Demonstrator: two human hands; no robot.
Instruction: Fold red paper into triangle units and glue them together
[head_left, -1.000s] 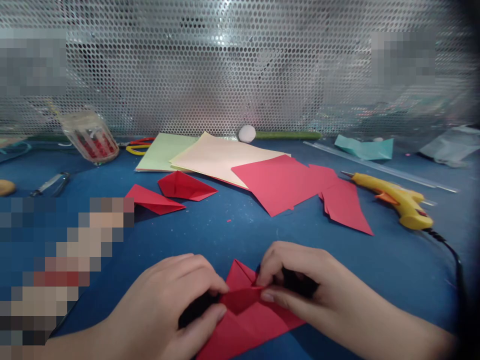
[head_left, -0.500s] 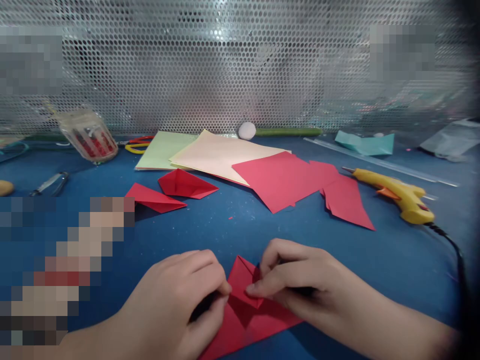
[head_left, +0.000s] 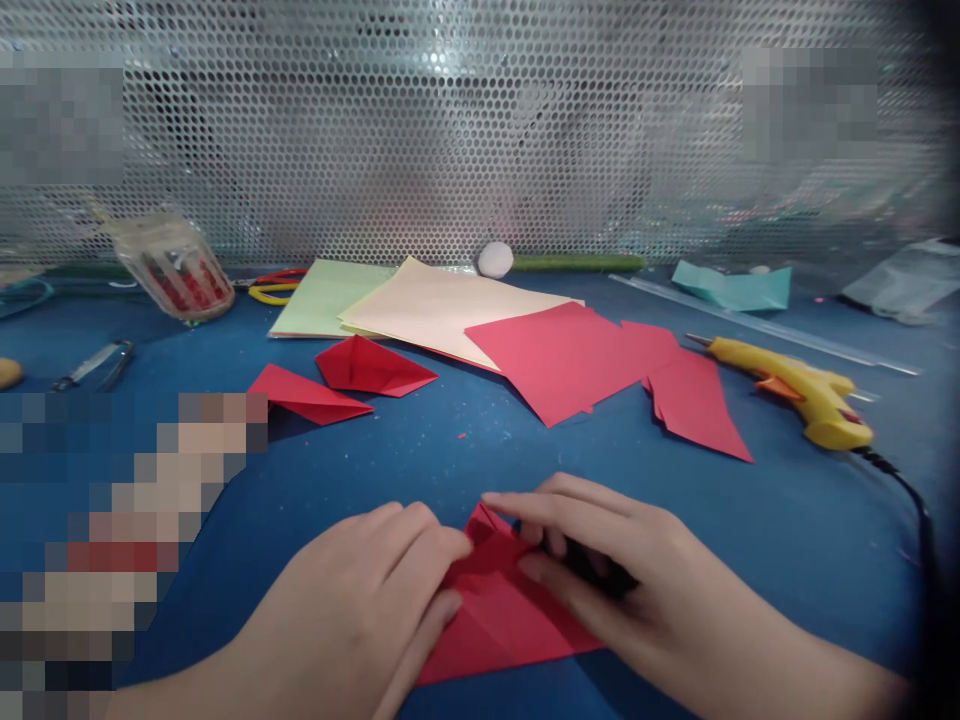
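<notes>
A folded red paper piece [head_left: 502, 620] lies on the blue table [head_left: 450, 450] right in front of me. My left hand [head_left: 352, 610] rests on its left side, fingers curled down onto the paper. From the right, my right hand [head_left: 600, 570] presses on it with fingers stretched out flat over the fold. Both hands touch the paper and hold it down against the table.
Two folded red pieces [head_left: 371, 368] [head_left: 304, 396] sit further back left. Red sheets [head_left: 570, 360], cream [head_left: 442, 310] and green paper [head_left: 322, 298] lie mid-table. A yellow glue gun [head_left: 802, 395] with its cable is at right. A jar [head_left: 176, 265], scissors [head_left: 274, 288] and a mesh wall stand behind.
My right fingers went from pinching a raised flap to lying flat over it. The red piece now lies flatter on the table. My left hand stayed on its left side.
</notes>
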